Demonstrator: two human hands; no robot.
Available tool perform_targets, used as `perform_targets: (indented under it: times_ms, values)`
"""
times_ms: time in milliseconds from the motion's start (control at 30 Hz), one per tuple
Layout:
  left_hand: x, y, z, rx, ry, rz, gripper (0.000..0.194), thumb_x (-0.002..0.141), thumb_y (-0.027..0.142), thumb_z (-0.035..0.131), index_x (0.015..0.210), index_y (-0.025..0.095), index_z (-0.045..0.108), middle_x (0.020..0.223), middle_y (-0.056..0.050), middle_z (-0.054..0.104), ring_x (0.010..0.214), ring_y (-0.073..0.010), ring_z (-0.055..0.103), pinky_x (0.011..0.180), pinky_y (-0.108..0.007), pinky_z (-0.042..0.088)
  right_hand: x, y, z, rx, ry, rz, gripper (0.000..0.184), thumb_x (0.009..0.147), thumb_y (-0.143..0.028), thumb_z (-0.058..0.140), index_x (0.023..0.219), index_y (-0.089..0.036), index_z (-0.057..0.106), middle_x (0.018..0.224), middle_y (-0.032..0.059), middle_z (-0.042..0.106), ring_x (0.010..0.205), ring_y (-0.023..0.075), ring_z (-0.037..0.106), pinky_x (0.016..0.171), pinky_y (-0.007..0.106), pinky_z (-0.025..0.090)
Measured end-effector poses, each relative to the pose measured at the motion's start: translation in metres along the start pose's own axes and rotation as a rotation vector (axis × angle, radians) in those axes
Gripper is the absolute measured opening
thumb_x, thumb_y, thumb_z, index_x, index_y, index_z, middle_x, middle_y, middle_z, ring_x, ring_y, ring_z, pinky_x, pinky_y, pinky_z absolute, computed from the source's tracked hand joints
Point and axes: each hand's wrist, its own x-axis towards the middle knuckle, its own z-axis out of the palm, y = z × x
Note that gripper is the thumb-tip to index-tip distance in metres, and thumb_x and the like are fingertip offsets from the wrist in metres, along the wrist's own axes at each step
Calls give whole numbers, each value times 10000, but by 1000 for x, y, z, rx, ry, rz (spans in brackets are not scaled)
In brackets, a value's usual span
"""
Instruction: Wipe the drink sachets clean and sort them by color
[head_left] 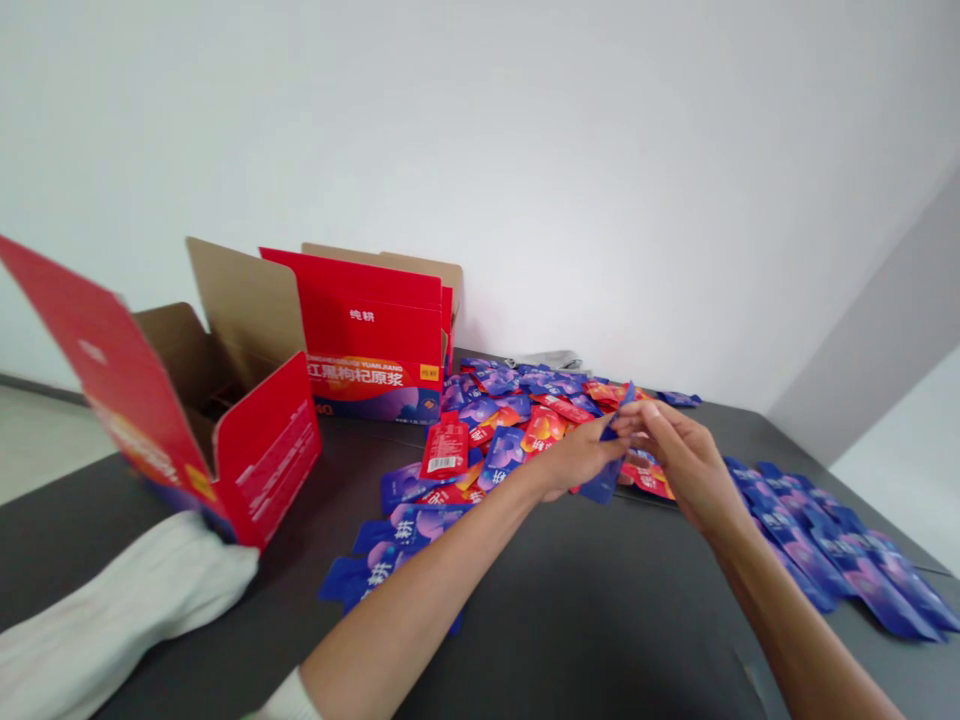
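Note:
Above the dark table, my left hand is closed around a blue sachet, which it holds nearly on edge. The thumb and fingers of my right hand pinch together at the sachet's upper part, with the fingertips close to my left fingers. Whether there is one sachet or a thin stack in the grip, I cannot tell. Just behind the hands spreads a loose heap of red sachets and blue sachets. Partly behind my left forearm lie more blue sachets in overlapping rows.
Rows of blue sachets lie at the right. An open red box stands at the left, with another red box behind it. A white sleeve or cloth reaches in beside the nearer box. Grey cloth lies by the wall.

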Motion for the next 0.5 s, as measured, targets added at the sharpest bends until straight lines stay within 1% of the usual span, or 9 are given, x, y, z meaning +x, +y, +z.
perform_targets:
  times_ms: [100,133,167,200,233,300,333,400,500]
  values:
    - [5,-3,-6,63,34,5,273,909,387,507,853,159,646,628,-5,602,602,-144,578,539,-233,452,4,3,-5,-67,210,-66,377,794,-483,653,1054,-215,601,952,32,640,790,142,594,642,238,499]
    - [7,-4,-8,115,64,15,320,910,406,492,758,154,617,585,11,557,563,-129,534,506,-219,406,5,5,-6,-79,261,-62,417,760,-466,695,1078,-219,585,979,33,633,802,143,590,638,236,500]
    - [8,-5,-10,177,104,30,365,907,420,481,671,156,570,553,25,506,533,-115,485,484,-212,358,6,8,-7,-70,269,-40,453,738,-457,719,1095,-220,574,996,34,631,816,147,589,639,236,502]
    - [9,-6,-10,237,147,48,404,904,430,475,604,163,512,530,37,456,513,-104,439,473,-212,314,6,10,-7,-40,228,-3,464,735,-461,721,1102,-219,572,1003,36,633,828,152,592,648,241,505]
    - [10,-7,-11,291,196,66,434,901,440,469,560,172,455,514,45,414,501,-97,401,469,-215,278,6,11,-5,6,155,37,447,748,-474,704,1091,-214,584,997,38,642,832,156,597,663,249,508]
    - [10,-8,-10,379,291,102,476,901,458,456,519,188,372,494,51,367,489,-93,363,474,-228,233,5,13,0,116,11,89,392,781,-498,661,1033,-200,622,946,37,665,814,159,607,694,263,509]
    - [9,-8,-9,424,334,113,495,907,467,443,506,194,344,483,50,355,481,-94,356,478,-236,218,4,14,4,163,-28,103,377,789,-504,650,1008,-197,635,917,32,672,790,157,608,693,264,508]
    - [7,-7,-8,527,412,125,523,927,473,403,488,202,319,463,42,355,465,-101,358,488,-252,199,-1,15,14,222,-29,112,361,795,-508,642,987,-203,644,863,15,673,728,144,597,659,253,500]
    - [4,-7,-8,669,503,118,531,950,453,358,481,205,346,457,21,402,463,-119,395,508,-268,200,-11,18,29,231,-7,95,333,811,-504,625,995,-227,642,817,-13,661,676,130,574,621,236,477]
